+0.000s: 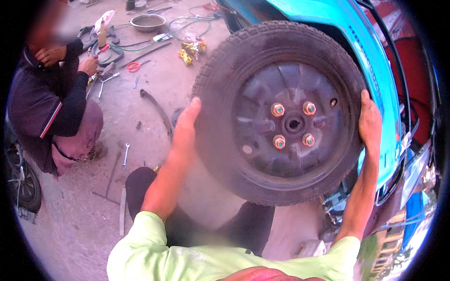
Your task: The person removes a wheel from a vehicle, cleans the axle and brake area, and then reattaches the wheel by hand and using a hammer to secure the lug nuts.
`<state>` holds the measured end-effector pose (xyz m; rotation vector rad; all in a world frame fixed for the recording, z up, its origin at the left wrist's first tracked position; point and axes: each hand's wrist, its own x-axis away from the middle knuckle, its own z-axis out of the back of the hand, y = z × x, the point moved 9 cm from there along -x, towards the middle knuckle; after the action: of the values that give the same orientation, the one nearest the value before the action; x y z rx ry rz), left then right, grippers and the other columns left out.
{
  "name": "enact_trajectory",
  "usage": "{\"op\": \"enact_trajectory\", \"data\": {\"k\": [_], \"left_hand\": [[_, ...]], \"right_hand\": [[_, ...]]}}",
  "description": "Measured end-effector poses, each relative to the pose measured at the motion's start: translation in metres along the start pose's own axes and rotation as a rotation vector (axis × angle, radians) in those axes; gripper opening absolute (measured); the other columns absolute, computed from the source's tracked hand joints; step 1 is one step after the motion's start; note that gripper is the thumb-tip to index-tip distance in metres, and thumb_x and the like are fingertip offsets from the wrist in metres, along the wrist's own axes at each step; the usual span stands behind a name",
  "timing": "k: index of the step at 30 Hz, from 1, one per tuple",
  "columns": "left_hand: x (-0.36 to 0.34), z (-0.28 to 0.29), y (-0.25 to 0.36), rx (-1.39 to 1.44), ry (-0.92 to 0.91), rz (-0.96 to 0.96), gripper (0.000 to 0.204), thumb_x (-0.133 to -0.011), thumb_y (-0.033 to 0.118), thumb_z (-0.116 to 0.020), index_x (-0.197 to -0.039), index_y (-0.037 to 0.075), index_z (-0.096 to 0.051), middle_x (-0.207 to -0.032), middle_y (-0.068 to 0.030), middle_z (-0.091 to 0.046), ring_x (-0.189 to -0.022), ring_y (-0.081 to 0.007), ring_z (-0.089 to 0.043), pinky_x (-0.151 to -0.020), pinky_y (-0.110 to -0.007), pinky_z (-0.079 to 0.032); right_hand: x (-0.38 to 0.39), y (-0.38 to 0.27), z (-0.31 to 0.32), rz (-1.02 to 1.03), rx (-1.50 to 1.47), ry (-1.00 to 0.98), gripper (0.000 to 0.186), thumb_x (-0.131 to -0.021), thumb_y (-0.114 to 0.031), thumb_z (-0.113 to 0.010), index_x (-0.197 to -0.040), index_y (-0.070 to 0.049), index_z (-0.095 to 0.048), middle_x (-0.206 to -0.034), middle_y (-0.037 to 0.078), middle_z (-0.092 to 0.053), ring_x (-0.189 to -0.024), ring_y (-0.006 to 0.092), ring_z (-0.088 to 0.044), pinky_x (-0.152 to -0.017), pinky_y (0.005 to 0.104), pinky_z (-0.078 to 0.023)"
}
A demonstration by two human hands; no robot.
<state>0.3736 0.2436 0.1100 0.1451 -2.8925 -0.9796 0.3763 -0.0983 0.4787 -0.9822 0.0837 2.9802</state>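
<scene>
A black wheel with a treaded tyre (225, 70) and a dark steel rim (295, 161) fills the middle, under a turquoise fender (300, 10). Several brassy nuts (309, 108) sit on studs around the rim's center hole. My left hand (188, 117) grips the tyre's left side, thumb showing along the edge, the other fingers hidden behind it. On the opposite side, my right hand (370, 117) holds the tyre close to the turquoise body panel, its fingers partly hidden.
Another person (56, 103) crouches at the left. On the concrete floor lie a wrench (126, 156), red-handled scissors (134, 66), a cross-shaped lug wrench (107, 83), a metal basin (147, 22) and a black curved hose (158, 108). A motorcycle wheel (29, 187) stands far left.
</scene>
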Motion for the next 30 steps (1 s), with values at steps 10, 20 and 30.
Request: {"op": "enact_trajectory", "data": {"k": [10, 20, 30], "left_hand": [[-0.001, -0.020, 0.018, 0.186, -0.064, 0.023, 0.054, -0.100, 0.044, -0.053, -0.135, 0.003, -0.055, -0.130, -0.0128, -0.063, -0.114, -0.0257, -0.062, -0.100, -0.040, -0.049], [-0.015, -0.022, 0.005, 0.240, -0.083, 0.015, 0.054, -0.099, 0.043, -0.055, -0.133, 0.000, -0.055, -0.126, -0.0135, -0.063, -0.109, -0.0237, -0.064, -0.094, -0.039, -0.051], [-0.029, -0.024, 0.005, 0.248, -0.076, -0.037, 0.054, -0.100, 0.042, -0.053, -0.129, -0.003, -0.056, -0.122, -0.0157, -0.065, -0.106, -0.0251, -0.065, -0.093, -0.039, -0.052]], "right_hand": [[0.004, 0.011, 0.004, -0.083, -0.140, -0.008, 0.084, -0.094, -0.070, -0.045, -0.115, 0.009, -0.066, -0.107, 0.027, -0.068, -0.105, 0.0369, -0.064, -0.094, 0.0412, -0.046], [0.005, 0.006, 0.012, -0.059, -0.115, -0.008, 0.082, -0.094, -0.069, -0.047, -0.117, 0.007, -0.067, -0.105, 0.024, -0.070, -0.103, 0.0326, -0.066, -0.093, 0.0384, -0.046], [0.006, 0.028, -0.023, -0.119, -0.206, -0.049, 0.085, -0.094, -0.070, -0.045, -0.119, 0.010, -0.064, -0.109, 0.027, -0.068, -0.108, 0.0367, -0.064, -0.096, 0.0410, -0.046]]}}
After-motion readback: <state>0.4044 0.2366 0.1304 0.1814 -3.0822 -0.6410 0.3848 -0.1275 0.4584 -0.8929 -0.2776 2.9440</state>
